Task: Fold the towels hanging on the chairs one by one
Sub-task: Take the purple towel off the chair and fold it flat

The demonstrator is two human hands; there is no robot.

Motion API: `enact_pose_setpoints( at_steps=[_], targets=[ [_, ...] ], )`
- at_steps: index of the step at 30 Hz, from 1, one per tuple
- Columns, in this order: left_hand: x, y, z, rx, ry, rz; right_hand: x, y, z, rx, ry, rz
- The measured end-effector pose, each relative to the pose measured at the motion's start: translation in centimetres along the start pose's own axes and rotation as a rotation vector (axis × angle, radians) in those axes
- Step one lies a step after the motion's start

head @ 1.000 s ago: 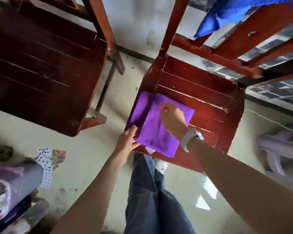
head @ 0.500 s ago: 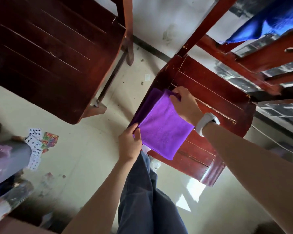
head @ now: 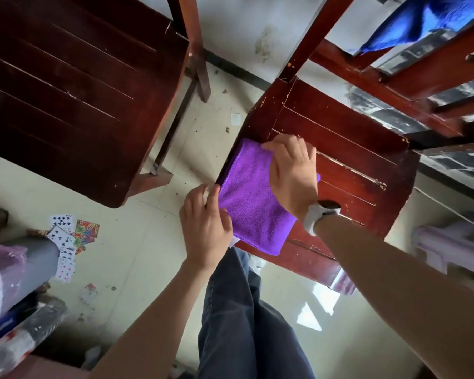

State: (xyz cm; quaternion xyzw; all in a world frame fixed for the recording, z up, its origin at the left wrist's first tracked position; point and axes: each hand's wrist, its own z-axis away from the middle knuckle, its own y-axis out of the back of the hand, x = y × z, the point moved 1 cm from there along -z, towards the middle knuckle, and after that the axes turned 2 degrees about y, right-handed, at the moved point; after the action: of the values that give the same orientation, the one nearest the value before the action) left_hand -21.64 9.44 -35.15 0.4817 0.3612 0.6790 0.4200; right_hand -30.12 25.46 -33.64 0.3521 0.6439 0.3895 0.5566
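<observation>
We press our right hand [head: 292,177] flat on the folded purple towel [head: 251,203], left hand [head: 204,225] open at its edge, smoothing evenly on the chair [head: 348,149].

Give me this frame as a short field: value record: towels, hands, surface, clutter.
folded towel: purple towel, flat on right chair seat, near its left front corner
left hand: left hand fingers straight, touching the towel's left edge
right hand: right hand palm down, pressing on the towel's top
waiting towel: blue towel draped on the chair back, upper right
other chair: dark chair at left
floor clutter: playing cards
</observation>
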Motion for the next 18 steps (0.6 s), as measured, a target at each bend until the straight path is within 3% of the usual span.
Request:
enact_pose_setpoints(
  at_steps=[2,4,6,9,14,18],
  targets=[
    [0.6,-0.7,0.3,-0.077,-0.224,-0.135,0.5,-0.5,3.0,-0.030,0.117,0.154],
    [0.6,-2.0,0.3,-0.147,-0.350,-0.229,1.0,-1.6,5.4,-0.162,0.135,0.364],
    [0.1,-3.1,0.1,-0.212,-0.368,-0.268,1.3,-2.7,6.5,-0.309,0.104,0.476],
    [-0.8,-4.2,-0.3,-0.239,-0.363,-0.287,2.2,-4.0,6.8,-0.381,0.082,0.455],
    [-0.9,-3.9,-0.7,-0.234,-0.397,-0.320,2.6,-4.3,7.0,-0.343,0.106,0.373],
    [-0.1,-2.1,-1.7,-0.184,-0.468,-0.311,2.5,-1.8,8.1,-0.093,-0.026,-0.001]
  ],
)
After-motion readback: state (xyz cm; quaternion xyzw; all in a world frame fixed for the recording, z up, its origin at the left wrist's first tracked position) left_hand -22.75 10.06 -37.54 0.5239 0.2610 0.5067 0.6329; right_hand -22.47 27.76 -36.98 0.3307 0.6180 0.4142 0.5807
